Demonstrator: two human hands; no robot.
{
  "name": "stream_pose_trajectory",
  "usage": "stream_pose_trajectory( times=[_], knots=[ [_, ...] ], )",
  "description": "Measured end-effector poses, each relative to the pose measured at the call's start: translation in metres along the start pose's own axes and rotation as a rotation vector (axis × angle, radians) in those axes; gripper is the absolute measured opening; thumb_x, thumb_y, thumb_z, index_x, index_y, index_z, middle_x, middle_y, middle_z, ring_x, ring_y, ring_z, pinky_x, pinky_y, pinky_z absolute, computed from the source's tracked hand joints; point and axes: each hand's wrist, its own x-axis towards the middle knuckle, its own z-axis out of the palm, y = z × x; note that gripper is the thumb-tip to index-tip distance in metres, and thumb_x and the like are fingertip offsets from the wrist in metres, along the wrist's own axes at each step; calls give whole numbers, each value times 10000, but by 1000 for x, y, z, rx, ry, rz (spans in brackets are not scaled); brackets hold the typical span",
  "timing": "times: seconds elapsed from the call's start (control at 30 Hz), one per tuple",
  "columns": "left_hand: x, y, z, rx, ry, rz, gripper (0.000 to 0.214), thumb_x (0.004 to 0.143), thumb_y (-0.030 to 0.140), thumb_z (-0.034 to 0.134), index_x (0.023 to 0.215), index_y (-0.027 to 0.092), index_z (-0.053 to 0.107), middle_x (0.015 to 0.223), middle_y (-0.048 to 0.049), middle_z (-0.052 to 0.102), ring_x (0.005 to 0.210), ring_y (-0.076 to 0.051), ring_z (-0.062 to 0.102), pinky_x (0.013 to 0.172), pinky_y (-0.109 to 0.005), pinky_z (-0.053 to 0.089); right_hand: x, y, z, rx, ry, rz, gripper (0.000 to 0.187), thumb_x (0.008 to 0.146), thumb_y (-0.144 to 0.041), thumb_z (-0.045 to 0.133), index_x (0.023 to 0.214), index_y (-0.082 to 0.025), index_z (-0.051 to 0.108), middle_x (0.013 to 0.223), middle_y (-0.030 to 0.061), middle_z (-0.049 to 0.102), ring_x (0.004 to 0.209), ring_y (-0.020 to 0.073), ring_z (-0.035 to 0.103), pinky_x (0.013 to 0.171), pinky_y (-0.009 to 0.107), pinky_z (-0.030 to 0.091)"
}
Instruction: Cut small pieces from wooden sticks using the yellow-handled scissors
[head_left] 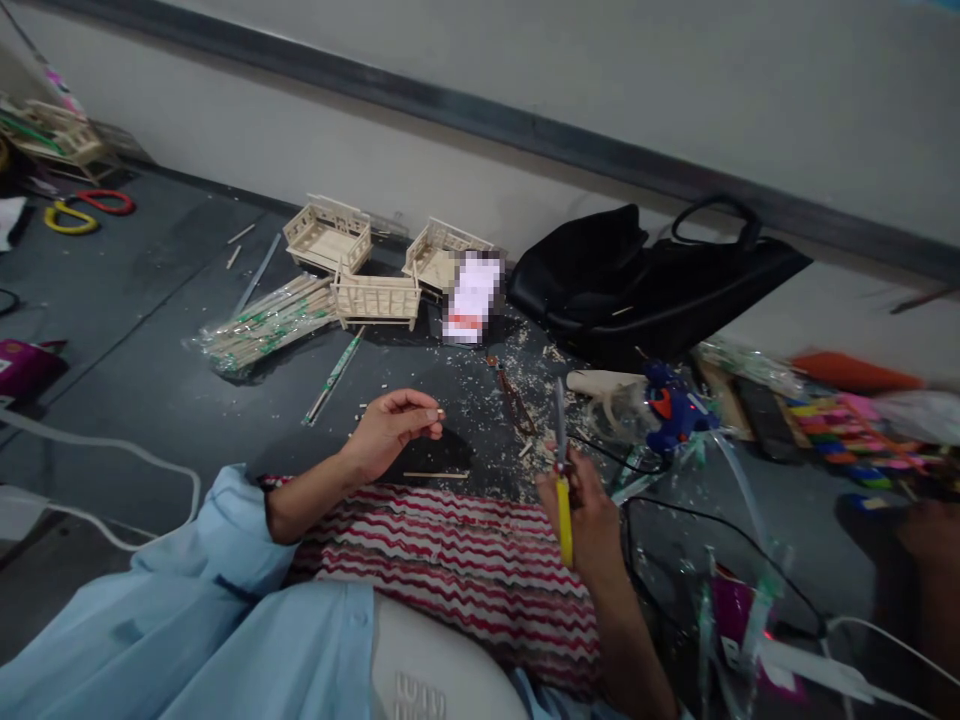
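My left hand (397, 428) is closed in a pinch, a tiny pale wooden stick piece (441, 413) showing at the fingertips. My right hand (594, 515) grips yellow-handled scissors (564, 515), whose blades point away from me. Between the hands, a thin wooden stick (436, 475) lies by the edge of a red-and-white striped cloth (450, 540). Pale cut bits (517, 350) are scattered over the dark floor. Beyond them stand small stick-built furniture models (377, 298). A clear packet of wooden sticks (274, 325) lies to their left.
A phone (474, 297) leans near the models, and a black bag (637, 285) rests against the wall. On the right are a blue glue gun (671, 408), cables and colourful pieces (862, 425). Red-and-yellow-handled scissors (90, 210) lie far left. Another person's hand (930, 535) shows at the right edge.
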Motion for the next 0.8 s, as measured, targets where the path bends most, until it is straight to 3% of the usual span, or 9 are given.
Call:
stream_pose_trajectory(
  times=[0.17, 0.3, 0.47, 0.8],
  knots=[
    [-3, -2, 3, 8, 0, -26, 209, 603, 206, 798, 739, 131, 658, 669, -9, 694, 586, -101, 629, 611, -228, 498, 0, -32, 35, 58, -228, -263, 545, 800, -145, 423, 1340, -204, 391, 1212, 97, 538, 1096, 211, 530, 951, 373, 460],
    [-5, -5, 4, 35, 8, 5, 215, 597, 225, 800, 729, 136, 655, 643, 4, 675, 574, -100, 618, 626, -242, 505, 3, -46, 52, -46, -242, -277, 567, 753, -94, 442, 1312, -188, 414, 1154, 109, 522, 1108, 249, 488, 970, 430, 437],
    [-6, -10, 3, 72, 58, 25, 244, 589, 248, 804, 750, 149, 649, 636, 13, 674, 565, -103, 613, 621, -243, 505, 2, -51, 51, -113, -231, -302, 577, 731, -73, 464, 1296, -185, 424, 1099, 109, 528, 1073, 256, 488, 953, 432, 439],
    [-10, -15, 2, 238, 28, 58, 263, 627, 289, 786, 817, 158, 660, 641, 14, 673, 594, -120, 637, 624, -234, 505, -3, -52, 52, -175, -217, -258, 514, 758, -86, 454, 1266, -169, 461, 1070, 115, 574, 1006, 247, 538, 885, 383, 472]
  ],
)
